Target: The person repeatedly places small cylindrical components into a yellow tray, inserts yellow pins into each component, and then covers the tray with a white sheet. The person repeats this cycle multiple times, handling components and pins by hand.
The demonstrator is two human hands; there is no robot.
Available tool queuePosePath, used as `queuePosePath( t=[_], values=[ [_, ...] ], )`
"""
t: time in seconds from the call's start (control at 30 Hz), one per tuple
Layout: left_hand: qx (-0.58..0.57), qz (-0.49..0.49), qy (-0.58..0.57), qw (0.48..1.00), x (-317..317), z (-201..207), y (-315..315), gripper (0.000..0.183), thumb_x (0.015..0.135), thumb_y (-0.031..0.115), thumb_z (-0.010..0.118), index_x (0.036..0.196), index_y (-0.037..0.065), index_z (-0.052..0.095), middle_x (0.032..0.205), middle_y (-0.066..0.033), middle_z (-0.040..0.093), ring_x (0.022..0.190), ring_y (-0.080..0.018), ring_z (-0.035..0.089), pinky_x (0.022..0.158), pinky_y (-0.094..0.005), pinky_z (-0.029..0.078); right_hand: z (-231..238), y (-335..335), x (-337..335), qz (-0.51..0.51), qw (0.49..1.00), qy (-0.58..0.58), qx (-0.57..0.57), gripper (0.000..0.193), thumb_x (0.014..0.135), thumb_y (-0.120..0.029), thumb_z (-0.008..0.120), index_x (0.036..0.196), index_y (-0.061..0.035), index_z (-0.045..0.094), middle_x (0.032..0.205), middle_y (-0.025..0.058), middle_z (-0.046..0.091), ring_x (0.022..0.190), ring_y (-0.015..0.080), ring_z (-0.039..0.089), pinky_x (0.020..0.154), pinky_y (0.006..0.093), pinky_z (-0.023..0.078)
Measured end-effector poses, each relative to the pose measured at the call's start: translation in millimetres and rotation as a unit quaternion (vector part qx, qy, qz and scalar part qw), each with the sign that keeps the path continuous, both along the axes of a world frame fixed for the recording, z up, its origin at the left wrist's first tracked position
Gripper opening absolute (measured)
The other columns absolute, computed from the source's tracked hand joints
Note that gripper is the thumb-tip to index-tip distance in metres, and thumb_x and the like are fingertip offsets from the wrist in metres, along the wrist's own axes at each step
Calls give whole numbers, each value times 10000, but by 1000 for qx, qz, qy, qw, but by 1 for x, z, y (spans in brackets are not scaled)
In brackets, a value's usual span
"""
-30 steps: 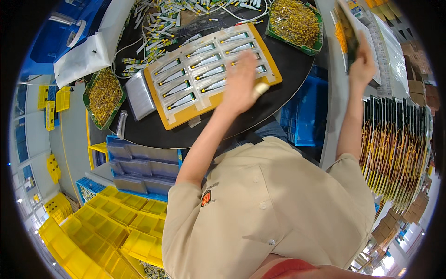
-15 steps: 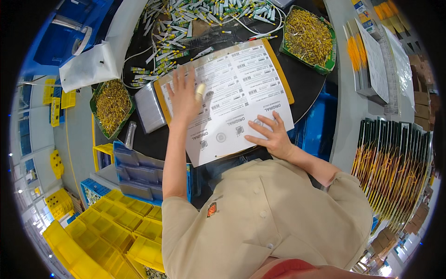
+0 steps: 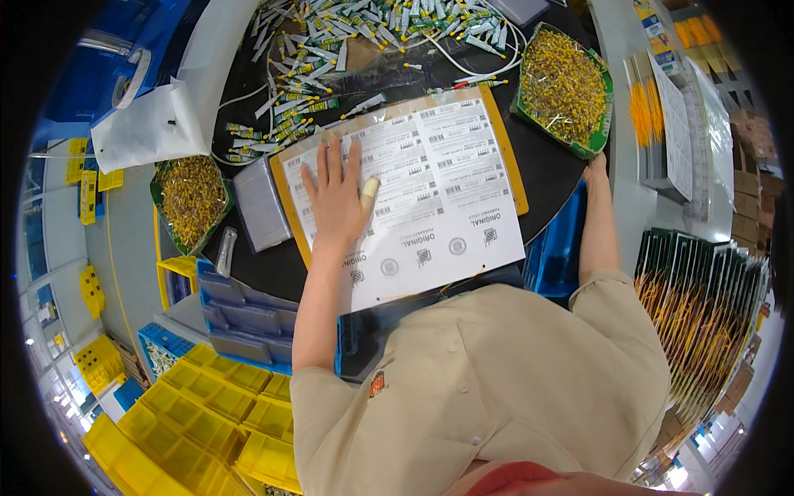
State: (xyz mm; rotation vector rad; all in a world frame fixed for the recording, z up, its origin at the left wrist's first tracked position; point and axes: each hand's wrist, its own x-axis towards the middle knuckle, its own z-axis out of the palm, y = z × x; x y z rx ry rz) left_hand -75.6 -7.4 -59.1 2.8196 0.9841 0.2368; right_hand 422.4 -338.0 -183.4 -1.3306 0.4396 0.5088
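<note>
On the table (image 3: 546, 174), a sheet (image 3: 463, 194) lies over a board (image 3: 511, 178), with the left hand (image 3: 337, 207) on the sheet and a pile of tubes (image 3: 331, 54) on the far side. A stack of sleeves (image 3: 263, 207) sits just left of the board, a box (image 3: 217, 220) farther left; another box (image 3: 597, 147) stands to the far right, the right hand (image 3: 595, 169) at its near corner. Crates (image 3: 198, 397) are stacked near left, and a row of cards (image 3: 699, 314) stands near right.
</note>
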Motion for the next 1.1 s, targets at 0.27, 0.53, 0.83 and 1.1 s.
queuePosePath(
  t=[0.27,0.53,0.83,1.1],
  values=[
    [39,17,-161,986,0,31,4,716,1037,477,435,1595,86,215,1673,-188,43,1533,-420,-40,1170,-652,-28,-5,-11,-190,-31,990,21,136,361,1015,-285,504,1253,-35,606,1227,146,653,1091,318,636,964,472,525],
    [-501,-87,-175,843,-73,98,-78,304,975,154,599,1239,9,643,1159,-148,681,1034,-256,647,921,-351,499,145,-48,-327,607,776,-50,-162,310,1041,-204,513,927,32,680,780,97,715,585,133,669,515,265,515],
    [-599,134,-47,788,-168,14,-188,381,1002,262,590,1260,-18,598,1096,-124,724,1028,-216,672,916,-336,496,136,73,-161,316,568,-689,-321,335,991,-220,578,1295,-93,637,1277,215,627,1200,362,568,1028,450,435],
    [-360,520,-620,464,-152,-91,-162,442,1069,394,452,1307,24,497,1198,-104,611,1018,-213,625,860,-355,544,131,124,-187,477,431,-701,-309,433,976,-329,561,1404,-267,582,1537,141,422,1419,361,361,1188,550,205]
  ],
)
